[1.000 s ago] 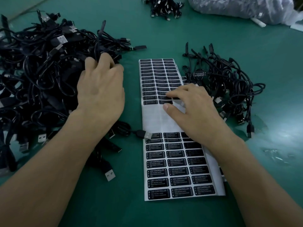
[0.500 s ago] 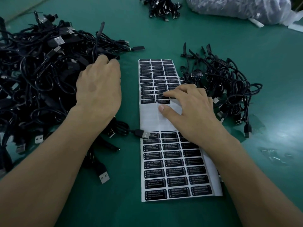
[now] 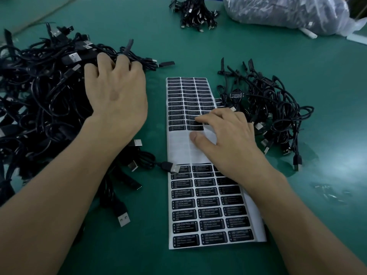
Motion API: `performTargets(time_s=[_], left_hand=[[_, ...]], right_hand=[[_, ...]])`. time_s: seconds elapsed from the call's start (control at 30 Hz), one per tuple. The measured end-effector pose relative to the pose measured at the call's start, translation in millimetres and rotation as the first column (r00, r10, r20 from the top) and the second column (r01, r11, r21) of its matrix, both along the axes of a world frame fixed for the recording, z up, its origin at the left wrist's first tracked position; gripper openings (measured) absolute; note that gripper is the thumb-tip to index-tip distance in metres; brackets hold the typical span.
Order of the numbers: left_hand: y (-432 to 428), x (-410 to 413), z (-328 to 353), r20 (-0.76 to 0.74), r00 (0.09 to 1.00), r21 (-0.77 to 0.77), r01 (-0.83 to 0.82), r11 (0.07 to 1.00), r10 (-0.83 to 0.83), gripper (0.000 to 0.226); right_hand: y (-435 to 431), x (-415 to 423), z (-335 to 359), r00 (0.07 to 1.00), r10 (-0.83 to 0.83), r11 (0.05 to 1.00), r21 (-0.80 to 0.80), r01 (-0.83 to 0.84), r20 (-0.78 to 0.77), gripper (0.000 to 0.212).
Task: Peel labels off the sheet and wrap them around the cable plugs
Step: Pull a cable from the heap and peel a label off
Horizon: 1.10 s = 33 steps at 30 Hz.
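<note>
Many cables (image 3: 39,100): lay heaped at the left of the green surface (image 3: 327,76).
Left grip (image 3: 117,96): lay palm-down on that heap, fingers bent into the tangle with the tips hidden; I could not tell whether it held a cable.
Loose plug (image 3: 172,167): touched the sheet's left edge, the easiest one to take, I judged.
Label sheet (image 3: 178,147): lay flat between the heaps, with a bare band across its middle.
Right grip (image 3: 228,139): rested on the sheet holding nothing, thumb on the bare backing, fingertips on the row of labels (image 3: 195,128) just above the band. I judged it best to lift one corner by nail while the thumb pinned the backing.
Smaller heap (image 3: 278,112): lay just right of the sheet.
</note>
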<state>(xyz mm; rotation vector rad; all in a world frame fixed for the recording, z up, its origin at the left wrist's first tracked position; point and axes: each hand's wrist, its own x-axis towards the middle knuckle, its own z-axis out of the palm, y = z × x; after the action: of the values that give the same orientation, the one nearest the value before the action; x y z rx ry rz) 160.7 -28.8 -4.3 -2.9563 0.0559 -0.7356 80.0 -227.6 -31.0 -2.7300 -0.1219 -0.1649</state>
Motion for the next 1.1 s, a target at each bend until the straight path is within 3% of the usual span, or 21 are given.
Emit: performTargets(time_s=[0.13, 0.23, 0.3, 0.43, 0.53, 0.63, 0.87, 0.97, 1.1], left_hand=[[0.2, 6.4, 4.5, 0.004, 0.998, -0.085, 0.059, 0.995, -0.058, 0.022], [-3.6, 7.0, 7.9, 0.091, 0.994, -0.130, 0.072, 0.989, -0.060, 0.040], [-6.7, 12.1, 13.1, 0.124, 0.992, -0.134, 0.049, 0.990, -0.032, 0.039], [-9.0, 30.5, 17.6, -0.022, 0.999, -0.036, -0.039, 0.999, 0.038, 0.029], [-9.9, 35.6, 14.3, -0.154, 0.982, -0.054, -0.117, 0.992, 0.107, 0.025], [-7.2, 34.9, 7.0, -0.159, 0.981, -0.054, -0.118, 0.992, 0.108, 0.023], [-2.3, 21.6, 2.7, 0.186, 0.967, -0.119, 0.197, 0.973, -0.174, 0.035], [-7.7, 8.1, 10.1, 0.295, 0.866, -0.113, 0.451, 0.885, -0.404, 0.037], [-16.8, -15.7, 10.2, 0.267, 0.694, -0.099, 0.710, 0.698, -0.668, 0.043]], right_hand=[[-0.4, -1.1, 0.6, 1.000, 0.001, 1.000, 0.003, -0.001, -0.001, 0.047], [-0.4, -1.1, 0.7, 1.000, 0.003, 1.000, -0.005, -0.003, -0.004, 0.047], [-0.4, -0.4, 0.8, 1.000, 0.002, 1.000, -0.010, -0.002, -0.006, 0.047], [-0.4, -0.1, 0.9, 1.000, -0.001, 1.000, -0.001, 0.001, -0.004, 0.047], [-0.8, -0.6, 0.2, 1.000, 0.000, 1.000, 0.015, 0.000, -0.003, 0.047], [-0.7, -0.6, -0.9, 1.000, 0.001, 1.000, 0.013, -0.001, -0.001, 0.047], [-0.6, 0.5, -0.4, 1.000, -0.008, 1.000, 0.010, 0.008, -0.006, 0.047], [-0.5, 0.6, -0.9, 1.000, -0.017, 1.000, 0.004, 0.017, -0.007, 0.049], [2.7, -1.0, -0.3, 0.992, -0.128, 0.990, 0.060, 0.128, -0.001, 0.064]])
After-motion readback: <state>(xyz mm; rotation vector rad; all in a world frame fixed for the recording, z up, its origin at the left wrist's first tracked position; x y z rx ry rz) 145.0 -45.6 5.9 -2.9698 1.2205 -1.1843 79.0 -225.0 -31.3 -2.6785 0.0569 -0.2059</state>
